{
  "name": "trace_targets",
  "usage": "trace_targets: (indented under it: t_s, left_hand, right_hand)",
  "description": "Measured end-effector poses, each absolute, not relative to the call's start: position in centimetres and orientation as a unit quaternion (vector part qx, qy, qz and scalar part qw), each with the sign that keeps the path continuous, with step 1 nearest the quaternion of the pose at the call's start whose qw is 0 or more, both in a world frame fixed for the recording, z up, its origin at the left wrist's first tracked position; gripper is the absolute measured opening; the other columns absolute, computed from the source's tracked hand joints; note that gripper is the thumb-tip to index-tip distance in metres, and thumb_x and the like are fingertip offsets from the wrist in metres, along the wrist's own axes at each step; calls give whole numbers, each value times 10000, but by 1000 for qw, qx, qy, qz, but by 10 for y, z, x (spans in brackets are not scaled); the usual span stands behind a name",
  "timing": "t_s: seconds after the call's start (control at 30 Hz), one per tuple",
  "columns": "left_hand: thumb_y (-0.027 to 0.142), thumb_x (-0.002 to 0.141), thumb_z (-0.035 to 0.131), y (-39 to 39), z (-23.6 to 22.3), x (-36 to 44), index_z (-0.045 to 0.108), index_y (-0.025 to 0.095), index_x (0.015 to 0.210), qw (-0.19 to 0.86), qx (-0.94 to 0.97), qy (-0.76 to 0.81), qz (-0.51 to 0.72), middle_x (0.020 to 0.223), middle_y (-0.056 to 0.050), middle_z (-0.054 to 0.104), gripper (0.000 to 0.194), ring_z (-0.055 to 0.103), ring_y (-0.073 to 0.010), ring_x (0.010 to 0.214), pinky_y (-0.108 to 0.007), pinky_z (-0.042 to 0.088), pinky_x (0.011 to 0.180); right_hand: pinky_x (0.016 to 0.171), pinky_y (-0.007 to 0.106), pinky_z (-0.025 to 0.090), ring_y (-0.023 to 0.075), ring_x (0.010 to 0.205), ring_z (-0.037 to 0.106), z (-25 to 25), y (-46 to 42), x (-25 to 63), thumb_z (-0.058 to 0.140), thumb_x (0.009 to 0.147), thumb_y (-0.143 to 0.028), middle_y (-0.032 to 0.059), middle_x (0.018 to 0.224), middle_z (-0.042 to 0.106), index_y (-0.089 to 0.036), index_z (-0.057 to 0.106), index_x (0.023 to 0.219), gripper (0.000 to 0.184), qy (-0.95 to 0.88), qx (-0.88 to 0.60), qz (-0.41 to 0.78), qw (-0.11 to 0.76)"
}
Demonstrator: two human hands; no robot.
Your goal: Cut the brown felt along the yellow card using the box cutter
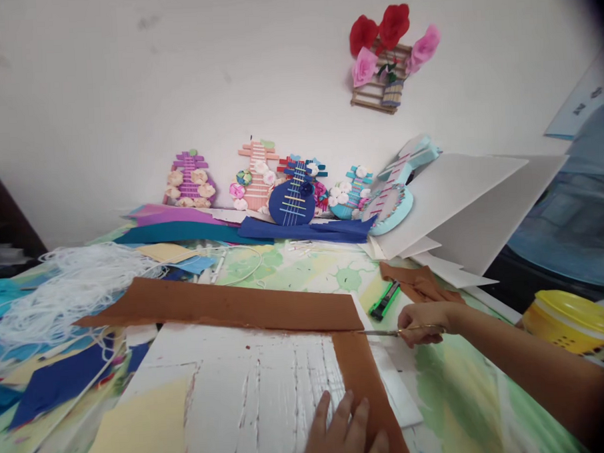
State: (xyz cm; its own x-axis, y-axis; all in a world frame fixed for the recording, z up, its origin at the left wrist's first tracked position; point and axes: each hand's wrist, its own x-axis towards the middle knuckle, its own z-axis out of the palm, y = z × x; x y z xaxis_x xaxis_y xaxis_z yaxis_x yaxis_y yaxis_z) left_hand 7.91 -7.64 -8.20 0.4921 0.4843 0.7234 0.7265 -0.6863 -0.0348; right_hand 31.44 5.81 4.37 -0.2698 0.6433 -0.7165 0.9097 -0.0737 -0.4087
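Note:
My right hand (424,323) is closed around a pair of scissors (381,332). Their blades point left and meet the brown paper strip (235,307) near its right end. That strip lies across the far edge of a white board (224,390) marked with rows of shiny, glue-like lines. A second stretch of brown paper (361,364) runs down the board's right side. With fingers spread, my left hand (344,435) rests flat on the board and this paper; its wrist is out of view. Just beyond my right hand lies a green utility knife (385,300).
White cord (74,290) lies tangled on the left, beside blue paper scraps (63,380). Several decorated paper instruments (291,200) lean against the wall. White boards (471,192) stand at the right, above a yellow-lidded basket (576,318). Crumpled brown paper (424,282) lies behind my right hand.

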Motion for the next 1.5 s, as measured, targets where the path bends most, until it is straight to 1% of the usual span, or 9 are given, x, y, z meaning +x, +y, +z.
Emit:
trace_targets:
  t_s: [0.13,0.27,0.4,0.53,0.63,0.83,1.07,1.27,1.5]
  left_hand:
    - [237,847,478,-75,-91,80,590,265,904,161,-847,-355,-363,996,15,626,129,563,-191,938,-379,402,872]
    - [275,850,435,-72,-106,87,582,266,862,171,-831,-364,-384,978,15,630,148,571,-200,913,-399,414,841]
    - [279,829,445,-69,-107,91,578,231,831,199,-802,-364,-429,877,-13,651,141,588,-198,854,-397,380,866]
    - [228,814,452,-67,-98,88,565,238,794,220,-800,-325,-454,881,4,651,115,590,-182,835,-385,353,887]
    - [246,813,450,-67,-97,90,562,232,785,222,-806,-327,-441,867,-5,651,117,593,-190,818,-387,362,868]
    - [246,824,439,-66,-98,100,557,223,729,228,-745,-357,-515,780,8,655,153,594,-179,773,-407,330,900]
    - [264,829,437,-66,-107,86,572,228,871,214,-826,-317,-413,909,-14,645,146,576,-197,881,-402,340,905]
    - [259,810,465,-65,-108,86,553,237,883,212,-850,-306,-372,971,-21,625,117,572,-209,891,-432,290,932]
    - [215,822,431,-68,-85,88,544,225,774,227,-793,-318,-468,855,4,645,123,588,-175,805,-413,173,991]
  right_hand:
    - [355,213,213,65,362,325,46,55,316,534,648,-525,-29,424,402,-162,555,569,373,676,563,-456,137]
    - [367,230,217,72,363,318,41,56,320,518,665,-557,-19,429,400,-168,550,556,406,676,560,-459,137]
    - [376,228,227,76,365,326,37,59,321,507,694,-523,-21,421,398,-174,558,560,378,676,547,-472,143]
    - [375,222,231,69,373,322,39,59,317,528,688,-494,-27,437,400,-168,557,568,348,669,548,-481,141]
    - [375,224,234,63,368,324,41,59,312,527,690,-495,-24,446,410,-157,555,572,359,666,554,-480,139]
    - [367,213,250,60,356,344,42,62,303,539,666,-488,-34,435,421,-150,550,575,349,674,554,-463,155]
    - [343,190,243,51,340,339,38,65,297,547,632,-481,-54,407,401,-147,528,572,339,670,563,-454,167]
    - [316,181,219,41,306,315,35,64,296,555,627,-364,-60,399,400,-155,498,536,235,661,584,-439,171]
    - [292,168,237,49,295,330,29,68,300,569,616,-333,-71,360,383,-158,483,519,218,662,588,-428,184]
